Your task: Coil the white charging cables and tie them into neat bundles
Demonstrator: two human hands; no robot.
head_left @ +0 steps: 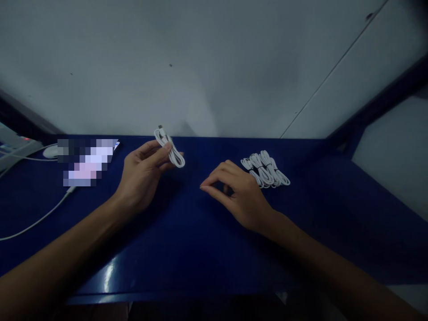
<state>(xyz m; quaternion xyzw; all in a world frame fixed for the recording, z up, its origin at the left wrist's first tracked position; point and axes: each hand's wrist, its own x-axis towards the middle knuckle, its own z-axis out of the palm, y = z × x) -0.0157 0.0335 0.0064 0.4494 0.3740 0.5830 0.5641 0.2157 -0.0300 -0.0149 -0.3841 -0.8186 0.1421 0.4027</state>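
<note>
My left hand [142, 171] is closed on a coiled white charging cable [176, 157], gripped between thumb and fingers above the table. The cable's plug end points up and to the left. To the right, my right hand [237, 191] is held in a pinch, its thumb and forefinger tips together. Whatever may be between those tips is too small to make out. Just beyond the right hand lie several bundled white cables [265, 169], side by side, with dark ties round their middles. The hand hides part of the nearest bundle.
A blue table [187, 249] spans the view, with a pale wall [187, 67] along its back edge. On the left lies a lit, blurred-out phone-like device [90, 165] with a white cord [40, 220] plugged in. A white rounded object [51, 152] sits beside it.
</note>
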